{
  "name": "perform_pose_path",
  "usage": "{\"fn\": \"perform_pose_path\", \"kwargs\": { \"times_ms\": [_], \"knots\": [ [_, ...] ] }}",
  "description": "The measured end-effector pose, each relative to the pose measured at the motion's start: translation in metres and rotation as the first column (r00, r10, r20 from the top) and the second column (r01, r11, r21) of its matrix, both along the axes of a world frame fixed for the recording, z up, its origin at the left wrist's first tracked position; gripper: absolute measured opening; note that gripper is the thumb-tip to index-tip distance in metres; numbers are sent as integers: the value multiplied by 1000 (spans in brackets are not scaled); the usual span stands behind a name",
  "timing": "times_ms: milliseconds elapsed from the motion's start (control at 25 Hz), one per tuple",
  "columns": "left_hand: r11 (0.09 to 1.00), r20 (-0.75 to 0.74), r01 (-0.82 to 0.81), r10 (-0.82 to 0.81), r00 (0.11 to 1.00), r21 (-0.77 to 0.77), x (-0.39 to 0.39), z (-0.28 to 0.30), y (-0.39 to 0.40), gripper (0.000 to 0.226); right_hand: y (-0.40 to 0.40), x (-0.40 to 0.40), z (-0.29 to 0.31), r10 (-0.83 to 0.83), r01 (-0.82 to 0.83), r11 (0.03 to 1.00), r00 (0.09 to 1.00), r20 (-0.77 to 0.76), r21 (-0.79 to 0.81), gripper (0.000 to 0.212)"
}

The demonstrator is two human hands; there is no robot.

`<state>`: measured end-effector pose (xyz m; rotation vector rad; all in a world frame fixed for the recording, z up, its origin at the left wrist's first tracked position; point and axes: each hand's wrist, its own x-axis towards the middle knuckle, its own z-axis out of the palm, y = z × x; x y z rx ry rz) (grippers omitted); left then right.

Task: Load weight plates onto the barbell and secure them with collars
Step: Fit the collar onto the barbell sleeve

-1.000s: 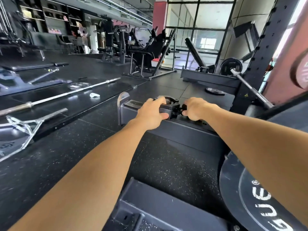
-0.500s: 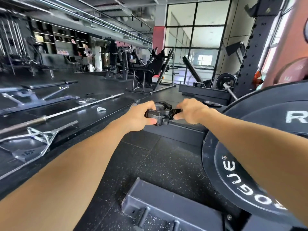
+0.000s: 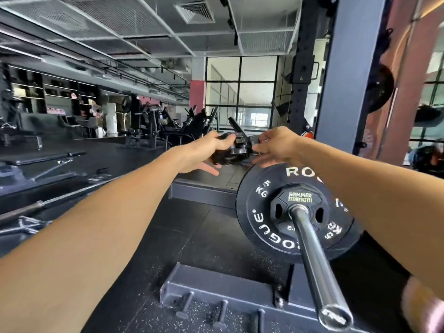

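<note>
Black plastic collars [image 3: 234, 150], seemingly two clipped together, are held out in the air between both hands: the left hand [image 3: 206, 152] grips their left side with its lower fingers spread, the right hand [image 3: 276, 146] pinches their right side. Both hang above and left of the loaded weight plates [image 3: 283, 212]. From those plates the barbell sleeve [image 3: 314, 255] runs toward the camera, its open end nearest, nothing blocking it; the right hand looks closer.

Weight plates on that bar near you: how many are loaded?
2: a large Rogue plate against the rack, and a small Hammer Strength plate in front on the barbell sleeve. More behind may be hidden.
</note>
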<state>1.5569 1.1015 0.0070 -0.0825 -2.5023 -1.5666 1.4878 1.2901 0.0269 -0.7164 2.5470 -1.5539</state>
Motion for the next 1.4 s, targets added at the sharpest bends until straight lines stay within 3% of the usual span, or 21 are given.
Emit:
{"fn": "perform_pose_path", "kwargs": {
  "times_ms": [80,280,400,480,600,800,960,1200,1320,1400],
  "knots": [
    [1000,-17,9,-10,1000,-18,17,10,35,63,28,23,8,-21,23,997,999,24,-69,51],
    [996,-90,-74,70,993,-41,56,11,120,39,98,80,8,-107,111,989,993,46,-99,24],
    [999,24,-38,38,999,-18,66,-3,147,39,126,103,-11,-144,148,985,989,44,-91,15],
    [999,134,17,-22,991,41,71,-18,161,44,138,111,-27,-187,189,979,981,45,-70,16],
    [997,168,-16,3,986,80,87,-47,180,40,157,123,-54,-221,223,975,971,90,-12,19],
    [995,302,-66,38,953,81,98,-100,197,41,179,142,-97,-185,184,983,950,250,27,18],
    [1000,435,-16,3,900,24,103,-133,204,42,193,151,-127,-204,198,979,908,365,56,16],
    [999,464,-49,35,885,17,98,-171,211,31,194,151,-162,-227,271,962,770,597,16,12],
    [996,435,-86,69,898,21,95,-176,216,20,197,144,-170,-235,307,952,737,634,-4,12],
    [997,405,-71,61,912,10,93,-179,214,26,197,140,-172,-225,320,947,740,634,-37,13]
  ]
}}
